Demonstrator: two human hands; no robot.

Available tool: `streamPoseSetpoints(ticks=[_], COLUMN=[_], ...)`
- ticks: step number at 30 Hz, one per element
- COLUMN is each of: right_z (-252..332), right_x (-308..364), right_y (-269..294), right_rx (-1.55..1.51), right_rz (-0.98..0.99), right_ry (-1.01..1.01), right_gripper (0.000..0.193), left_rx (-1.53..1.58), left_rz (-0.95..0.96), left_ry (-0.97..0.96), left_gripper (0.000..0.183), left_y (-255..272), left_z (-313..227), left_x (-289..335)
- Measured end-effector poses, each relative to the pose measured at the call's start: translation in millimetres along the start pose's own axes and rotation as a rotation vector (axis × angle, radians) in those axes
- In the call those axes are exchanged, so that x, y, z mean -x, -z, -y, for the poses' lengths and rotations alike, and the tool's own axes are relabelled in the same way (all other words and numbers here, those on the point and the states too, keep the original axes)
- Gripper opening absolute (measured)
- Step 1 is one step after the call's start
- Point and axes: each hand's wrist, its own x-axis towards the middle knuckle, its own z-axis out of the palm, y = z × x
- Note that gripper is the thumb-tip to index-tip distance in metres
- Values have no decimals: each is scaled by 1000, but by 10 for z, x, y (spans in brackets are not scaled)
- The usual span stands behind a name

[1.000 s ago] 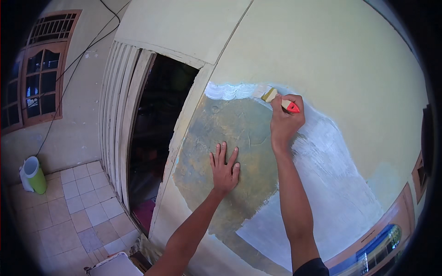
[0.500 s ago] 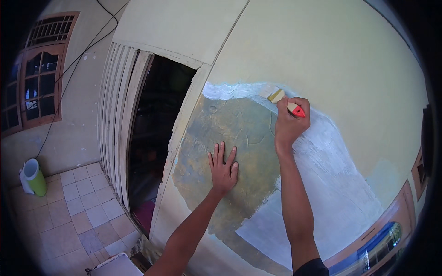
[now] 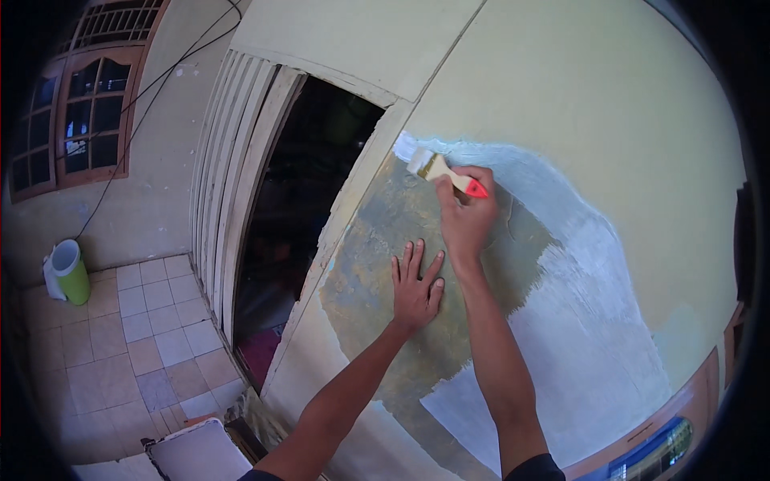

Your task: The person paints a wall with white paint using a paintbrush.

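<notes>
My right hand (image 3: pixel 469 216) grips a flat paintbrush (image 3: pixel 443 170) by its wooden handle, which ends in a red tip. The bristles, coated in white, touch the wall at the upper left end of a band of white paint (image 3: pixel 513 164). Below and to the left of it, my left hand (image 3: pixel 415 290) lies flat with fingers spread on a bare, grey-brown patch (image 3: pixel 377 232) of the wall. More white paint (image 3: pixel 585 345) covers the wall to the right of my right forearm. Around the patch the wall (image 3: pixel 626 104) is pale cream.
Left of the patch is a dark doorway (image 3: pixel 301 176) with a chipped frame and a white slatted panel (image 3: pixel 233 152). A green bin (image 3: pixel 74 276) stands on the tiled floor (image 3: pixel 152 321). A white tray-like surface (image 3: pixel 200 455) is at the lower left. Cables hang by a wooden window (image 3: pixel 95 104).
The paintbrush in my right hand has moved left along the upper band to near the doorway side. My left hand remains flat on the patch. The whole view has shifted slightly.
</notes>
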Motion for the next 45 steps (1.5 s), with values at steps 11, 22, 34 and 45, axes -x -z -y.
streamPoseSetpoints(ticks=[11,22,34,45], right_z=[-315,-193,-308,33], right_x=[99,233,189,235], right_y=[-547,-326,-265,295], right_rx=[266,345,282,375], right_rz=[129,61,87,-105], right_ry=[302,278,287,289], right_gripper=[15,14,14,19], left_rx=[-45,-32,-6,3], left_rz=[65,63,46,13], left_ry=[2,-7,1,13], left_gripper=[47,50,50,49], left_y=[-59,-36,-30,34], left_z=[114,145,131,27], left_x=[56,56,67,-10])
